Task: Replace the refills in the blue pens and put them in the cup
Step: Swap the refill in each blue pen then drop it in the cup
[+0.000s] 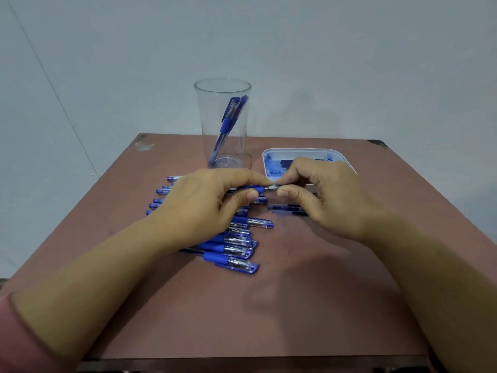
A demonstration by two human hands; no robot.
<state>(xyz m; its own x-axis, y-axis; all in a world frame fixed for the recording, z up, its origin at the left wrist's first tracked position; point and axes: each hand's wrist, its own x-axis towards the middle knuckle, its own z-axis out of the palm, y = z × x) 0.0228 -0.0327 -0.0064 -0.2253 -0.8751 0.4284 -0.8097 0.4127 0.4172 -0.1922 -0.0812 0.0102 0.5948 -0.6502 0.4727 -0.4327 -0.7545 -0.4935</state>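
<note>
My left hand (212,200) grips a blue pen (252,188) by its barrel, held level above the table. My right hand (320,195) pinches the pen's metal tip end between thumb and fingers. Beneath my left hand lies a pile of several capped blue pens (236,246). A tall clear plastic cup (223,122) stands at the back of the table with a blue pen (228,122) leaning inside it. Two loose dark refills (287,208) lie on the table below my right hand.
A white tray (271,154) holding blue refills sits at the back right, partly hidden by my right hand. The reddish-brown table (269,305) ends close to a pale wall behind the cup.
</note>
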